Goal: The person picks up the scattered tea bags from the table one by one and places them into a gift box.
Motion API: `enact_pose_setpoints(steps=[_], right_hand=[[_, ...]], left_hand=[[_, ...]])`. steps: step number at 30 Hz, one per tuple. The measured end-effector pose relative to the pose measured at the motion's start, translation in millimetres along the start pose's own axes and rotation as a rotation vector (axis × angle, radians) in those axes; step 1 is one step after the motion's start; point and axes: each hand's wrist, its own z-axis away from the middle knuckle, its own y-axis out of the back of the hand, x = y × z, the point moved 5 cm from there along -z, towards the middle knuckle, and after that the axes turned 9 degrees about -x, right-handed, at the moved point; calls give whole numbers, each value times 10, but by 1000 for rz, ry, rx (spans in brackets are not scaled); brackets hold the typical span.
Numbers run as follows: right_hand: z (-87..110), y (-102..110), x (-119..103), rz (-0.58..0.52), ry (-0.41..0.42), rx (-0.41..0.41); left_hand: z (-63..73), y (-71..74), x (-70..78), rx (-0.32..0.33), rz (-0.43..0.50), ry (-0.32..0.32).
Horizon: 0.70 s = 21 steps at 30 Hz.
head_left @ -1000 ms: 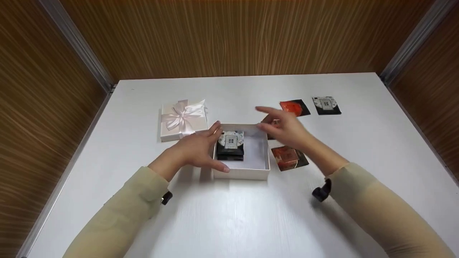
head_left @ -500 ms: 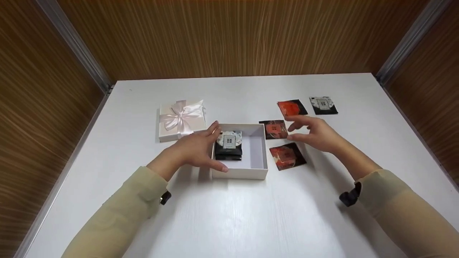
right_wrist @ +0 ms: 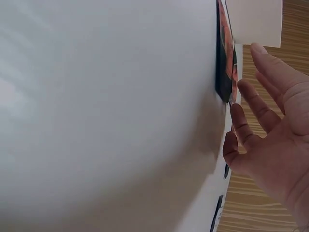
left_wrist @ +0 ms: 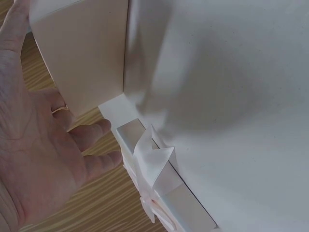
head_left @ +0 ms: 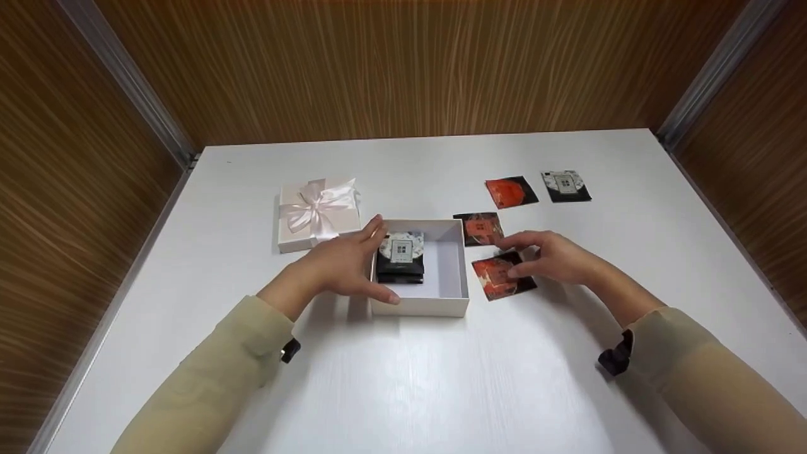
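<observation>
My left hand (head_left: 340, 263) is spread along the left side of an open white box (head_left: 420, 308); its thumb lies at the front rim and the fingers reach the back left corner. Inside the box, on the left, lies a small stack of black and white square sachets (head_left: 401, 252). In the left wrist view the box's side wall (left_wrist: 82, 53) stands beside the fingers. Over a red and black sachet (head_left: 498, 280) to the right of the box hovers my right hand (head_left: 558, 257), fingers relaxed, thumb over the sachet; contact is unclear. Another red sachet (head_left: 482, 228) lies just behind.
A pale pink lid with a ribbon bow (head_left: 318, 214) sits left of the box. Further back on the right lie an orange and black sachet (head_left: 510, 192) and a black and white one (head_left: 566, 186). Wood-grain panels (head_left: 403, 69) border the white table.
My right hand has left the box's back right corner, moved right, then come forward over the near red sachet. My left hand stays at the box.
</observation>
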Motion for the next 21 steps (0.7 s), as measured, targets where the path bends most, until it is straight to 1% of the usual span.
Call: enact_pose_setpoints(steps=[3,8,14,21], right_hand=[[-23,-41,26,1,1,-1],[-55,-77,72,-38,-6,-16],[-55,-108,45,-76,13,-32],[-79,-127,62,-42,52,-36]], left_hand=[[-1,-1,-3,4,1,-2],[2,-2,-6,7,7,-2],[1,-7,-15,1,22,1],[18,4,-4,10,39,-11]])
